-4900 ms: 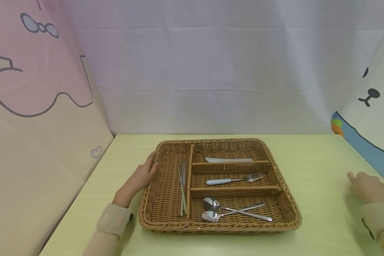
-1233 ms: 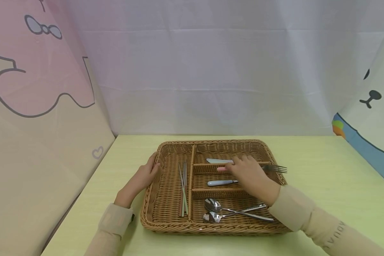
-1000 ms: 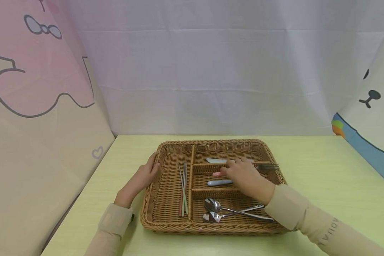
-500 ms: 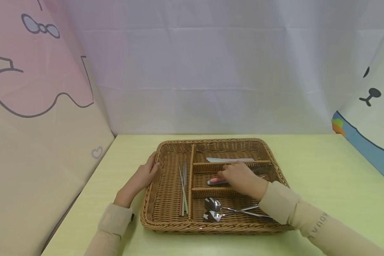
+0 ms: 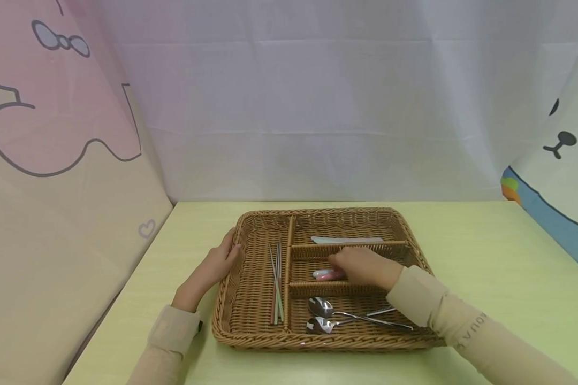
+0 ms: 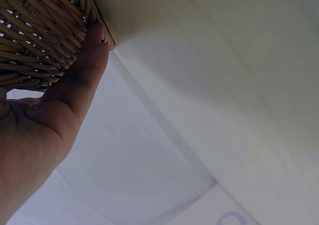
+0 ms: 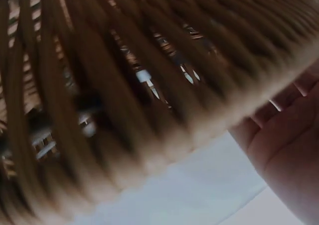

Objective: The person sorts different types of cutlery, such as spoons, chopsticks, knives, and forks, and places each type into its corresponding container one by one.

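My left hand (image 5: 220, 261) holds the left side of the brown wicker cutlery tray (image 5: 332, 342), thumb over the rim and fingers along the outer wall (image 6: 42, 46). Down in the tray's middle compartment, my right hand (image 5: 366, 266) has its fingers bent around a fork with a pink handle (image 5: 328, 277). Only the handle's end shows; the tines are hidden behind the hand. Right beside it lies the pale blue handle (image 5: 319, 273) of another fork, also mostly covered. In the right wrist view, the wicker divider blurs across most of the picture, with the right hand (image 7: 291, 140) at the right edge.
A pale knife (image 5: 347, 240) lies in the rear compartment. Two crossed metal spoons (image 5: 321, 307) lie in the front one, under the right forearm. Several chopsticks (image 5: 276, 283) fill part of the long left compartment. The tray stands on a light yellow table (image 5: 486, 256) with cloth walls around.
My right hand came in from the table's right side carrying the pink-handled fork and lowered it into the middle compartment beside the blue-handled one. The left hand stayed on the tray's side.
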{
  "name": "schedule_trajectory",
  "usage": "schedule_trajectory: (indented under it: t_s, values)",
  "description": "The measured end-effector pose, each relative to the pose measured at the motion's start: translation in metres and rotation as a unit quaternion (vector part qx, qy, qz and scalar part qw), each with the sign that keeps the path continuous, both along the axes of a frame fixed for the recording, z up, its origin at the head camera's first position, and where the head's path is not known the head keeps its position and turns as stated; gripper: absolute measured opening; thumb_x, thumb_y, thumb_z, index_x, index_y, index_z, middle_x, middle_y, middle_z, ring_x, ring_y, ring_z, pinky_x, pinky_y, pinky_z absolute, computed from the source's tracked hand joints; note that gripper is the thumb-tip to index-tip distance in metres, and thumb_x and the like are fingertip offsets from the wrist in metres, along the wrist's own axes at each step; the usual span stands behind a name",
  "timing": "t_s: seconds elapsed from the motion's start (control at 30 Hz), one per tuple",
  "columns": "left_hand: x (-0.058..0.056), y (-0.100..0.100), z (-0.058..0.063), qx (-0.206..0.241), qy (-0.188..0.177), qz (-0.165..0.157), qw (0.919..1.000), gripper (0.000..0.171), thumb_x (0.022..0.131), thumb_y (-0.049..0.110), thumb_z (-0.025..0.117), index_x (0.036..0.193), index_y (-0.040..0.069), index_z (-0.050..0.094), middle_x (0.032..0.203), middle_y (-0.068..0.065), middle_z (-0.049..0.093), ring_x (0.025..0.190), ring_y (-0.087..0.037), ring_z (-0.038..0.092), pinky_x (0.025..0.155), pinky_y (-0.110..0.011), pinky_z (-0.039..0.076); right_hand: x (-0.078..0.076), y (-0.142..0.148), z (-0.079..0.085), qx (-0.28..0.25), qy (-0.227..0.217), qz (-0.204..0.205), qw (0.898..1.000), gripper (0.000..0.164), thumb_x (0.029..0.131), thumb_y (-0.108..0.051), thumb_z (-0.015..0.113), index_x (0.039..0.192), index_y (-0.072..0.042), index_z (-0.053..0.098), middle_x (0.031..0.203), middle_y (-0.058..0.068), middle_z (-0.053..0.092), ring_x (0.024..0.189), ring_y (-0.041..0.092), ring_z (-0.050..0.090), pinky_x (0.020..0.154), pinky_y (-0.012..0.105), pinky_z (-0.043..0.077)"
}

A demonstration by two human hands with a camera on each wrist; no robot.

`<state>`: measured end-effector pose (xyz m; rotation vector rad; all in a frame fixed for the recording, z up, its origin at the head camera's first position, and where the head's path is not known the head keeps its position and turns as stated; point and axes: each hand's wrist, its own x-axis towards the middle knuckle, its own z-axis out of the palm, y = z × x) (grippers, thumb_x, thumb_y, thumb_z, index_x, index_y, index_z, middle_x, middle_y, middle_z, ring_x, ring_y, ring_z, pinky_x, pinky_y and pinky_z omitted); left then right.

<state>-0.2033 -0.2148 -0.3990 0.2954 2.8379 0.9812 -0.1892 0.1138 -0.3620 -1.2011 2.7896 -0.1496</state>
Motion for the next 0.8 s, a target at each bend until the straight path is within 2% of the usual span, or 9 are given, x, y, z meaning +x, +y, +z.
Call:
schedule_trajectory:
  t_s: [0.13,0.33,0.53,0.8]
  values:
    - [0.0005,0.0002,0.0005,-0.001,-0.001,0.002,1.0,0.059,0.101,0.028,0.029,0.147,0.003,0.001,0.061,-0.007,0.049,0.038,-0.011,0.032,0.047,-0.03,0.04,-0.0038,0.0003,-0.0008,-0.004,-0.046,-0.015,0.999,0.012,0.081,0.001,0.065,0.075,-0.009,0.06,0.066,0.002,0.058,0.055,0.01,0.05,0.051,0.024,0.041]
    - [-0.0006,0.0003,-0.0006,0.01,-0.003,-0.003,0.9999,0.059,0.101,0.028,0.029,0.147,0.002,0.002,0.058,-0.005,0.048,0.037,-0.011,0.031,0.044,-0.03,0.039,-0.0046,0.0019,-0.0049,-0.01,-0.062,-0.035,0.997,0.009,0.082,-0.005,0.066,0.076,-0.01,0.064,0.071,0.003,0.062,0.056,0.009,0.05,0.053,0.025,0.038]
    - [-0.0004,0.0002,-0.001,0.01,0.002,-0.005,0.9999,0.059,0.101,0.028,0.029,0.147,0.003,0.002,0.054,-0.004,0.046,0.037,-0.011,0.033,0.043,-0.029,0.039,-0.0031,0.0014,-0.0044,-0.012,-0.042,-0.038,0.998,0.009,0.083,-0.012,0.067,0.074,-0.011,0.065,0.071,0.003,0.063,0.055,0.008,0.049,0.051,0.025,0.038]
    - [-0.0015,-0.0009,-0.0034,0.011,-0.01,0.002,0.9999,0.059,0.101,0.029,0.029,0.147,0.004,0.001,0.052,-0.003,0.044,0.037,-0.011,0.03,0.044,-0.031,0.039,-0.0019,0.0028,-0.0041,0.002,0.0,-0.042,0.999,0.015,0.083,-0.021,0.067,0.073,-0.011,0.063,0.069,0.004,0.062,0.052,0.011,0.047,0.048,0.027,0.038]
